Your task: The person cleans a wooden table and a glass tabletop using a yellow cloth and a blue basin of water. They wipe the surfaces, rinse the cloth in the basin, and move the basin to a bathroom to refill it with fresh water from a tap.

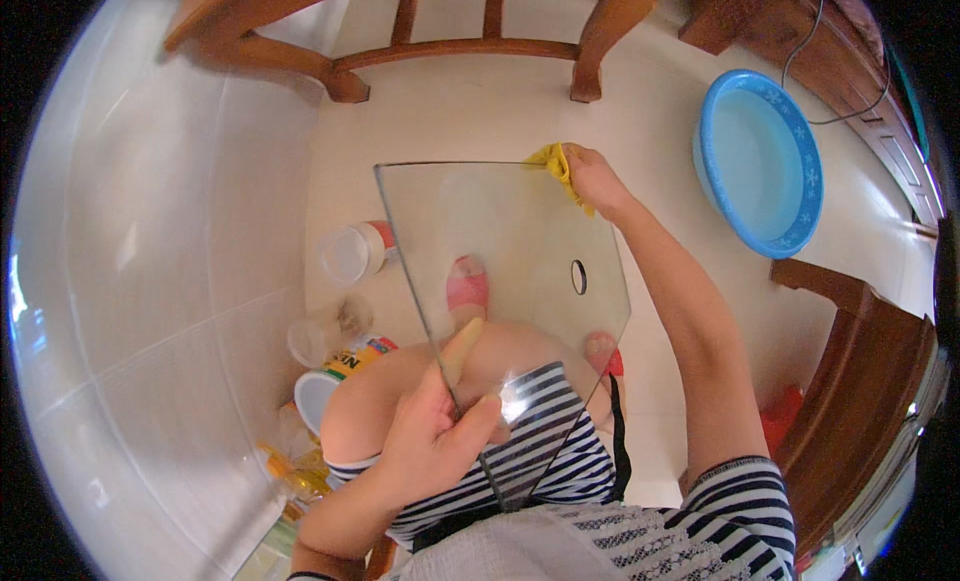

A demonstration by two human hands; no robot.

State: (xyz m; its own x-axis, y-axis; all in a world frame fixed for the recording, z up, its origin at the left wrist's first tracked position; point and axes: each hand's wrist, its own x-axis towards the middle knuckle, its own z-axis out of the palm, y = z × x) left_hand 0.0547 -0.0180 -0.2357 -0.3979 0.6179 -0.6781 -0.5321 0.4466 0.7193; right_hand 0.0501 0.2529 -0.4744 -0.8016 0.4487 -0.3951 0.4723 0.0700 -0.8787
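A clear glass panel (pixel 517 236) with an oval hole and angled corners stands tilted over the lap, its lower end resting against the striped clothing. My left hand (pixel 442 435) grips its left edge low down, thumb on the near face and fingers behind the glass. At the panel's upper right corner, my right hand (pixel 592 180) pinches a yellow cloth (pixel 559 168) against the edge. Part of the cloth lies over the corner.
On the tiled floor at the right stands a blue plastic basin (pixel 757 172) holding water. A wooden chair (pixel 457 50) is ahead, with wooden furniture (pixel 855 356) at the right. Plastic tubs (pixel 352 252) and a white container (pixel 319 397) stand near the left wall.
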